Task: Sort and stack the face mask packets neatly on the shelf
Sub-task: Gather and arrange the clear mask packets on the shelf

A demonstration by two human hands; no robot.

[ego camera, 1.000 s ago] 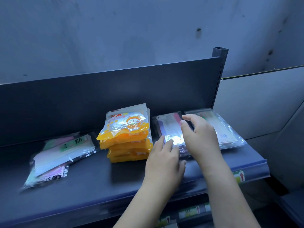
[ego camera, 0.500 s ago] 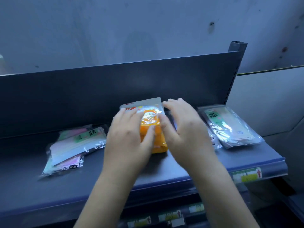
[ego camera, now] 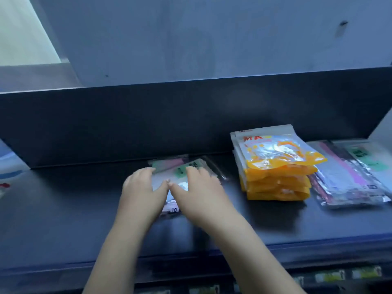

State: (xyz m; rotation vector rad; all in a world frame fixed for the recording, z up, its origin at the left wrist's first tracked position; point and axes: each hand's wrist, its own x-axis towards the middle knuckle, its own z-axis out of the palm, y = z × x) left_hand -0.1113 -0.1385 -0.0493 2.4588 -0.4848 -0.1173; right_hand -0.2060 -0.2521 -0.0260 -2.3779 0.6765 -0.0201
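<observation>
A small pile of clear packets with pastel pink and green masks (ego camera: pixel 169 164) lies on the dark shelf (ego camera: pixel 63 209), left of centre. Both my hands rest on this pile with the thumbs touching. My left hand (ego camera: pixel 141 187) wraps its left edge, and my right hand (ego camera: pixel 199 187) covers its right half, so most of the pile is hidden. To the right stands a neat stack of orange mask packets (ego camera: pixel 275 166). Further right lie clear packets with purple and green masks (ego camera: pixel 350 179), side by side.
The shelf's dark back panel (ego camera: pixel 148 119) rises right behind the packets. A lower shelf rail with price tags (ego camera: pixel 328 276) runs below the front edge. A white and blue object (ego camera: pixel 6 166) shows at the far left edge.
Both hands left the orange stack and moved left onto the pastel pile. The view swung left, so the orange stack and the clear packets now sit at the right.
</observation>
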